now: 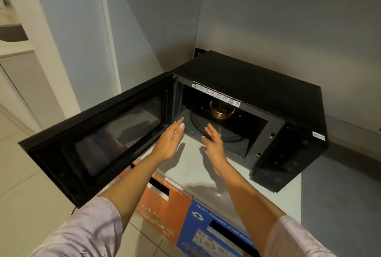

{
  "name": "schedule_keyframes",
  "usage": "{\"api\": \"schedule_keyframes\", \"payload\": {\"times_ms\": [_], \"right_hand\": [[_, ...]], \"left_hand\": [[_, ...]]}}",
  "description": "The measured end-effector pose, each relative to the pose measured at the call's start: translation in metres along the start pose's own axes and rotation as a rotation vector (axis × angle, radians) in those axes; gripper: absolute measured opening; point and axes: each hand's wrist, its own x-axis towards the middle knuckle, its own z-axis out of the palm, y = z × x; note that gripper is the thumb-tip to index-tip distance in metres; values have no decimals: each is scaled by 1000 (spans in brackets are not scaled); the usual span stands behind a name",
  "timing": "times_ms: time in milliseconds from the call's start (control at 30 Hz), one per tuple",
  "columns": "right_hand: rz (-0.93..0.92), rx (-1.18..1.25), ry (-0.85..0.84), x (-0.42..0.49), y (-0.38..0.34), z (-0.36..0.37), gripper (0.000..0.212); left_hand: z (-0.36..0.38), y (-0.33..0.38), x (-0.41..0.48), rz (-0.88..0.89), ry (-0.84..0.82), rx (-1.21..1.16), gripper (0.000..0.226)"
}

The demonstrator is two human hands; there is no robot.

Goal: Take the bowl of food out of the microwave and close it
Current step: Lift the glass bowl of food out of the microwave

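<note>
A black microwave stands on a white counter, its door swung wide open to the left. Inside, on the round turntable, sits a clear glass bowl holding brown food. My left hand and my right hand are both stretched out in front of the cavity opening, fingers straight, palms facing each other. Neither hand touches the bowl, which lies farther back inside.
The white counter runs under the microwave. Below its front edge are an orange waste bin label and a blue recycling bin label. Grey walls close in behind and to the right. Pale tiled floor lies at the left.
</note>
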Motion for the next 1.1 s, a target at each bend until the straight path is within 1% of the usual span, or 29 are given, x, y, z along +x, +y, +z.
{"api": "schedule_keyframes", "payload": {"times_ms": [133,300,500,667,767,833,933,1033,1100], "right_hand": [[18,39,29,6,9,-31,53],[32,70,70,20,21,-58,53],[-7,102,135,60,30,-68,52],[-43,150,201,99,36,-66,51],[-48,168,230,125,39,-66,56],[-41,171,242,139,40,-67,59],[-46,177,267,158,43,-67,61],[-45,170,260,175,47,-66,55],[-19,182,258,185,48,-65,51]], "left_hand": [[40,2,12,-13,-42,-64,67],[75,5,40,-39,-10,-227,55],[99,3,90,-35,50,-442,52],[109,-8,134,-70,100,-482,54],[116,-17,160,-110,82,-519,57],[120,-23,173,-130,75,-547,54],[123,-29,192,-99,83,-557,46],[126,-32,208,-53,70,-555,48],[128,-35,217,-57,63,-539,50]]}}
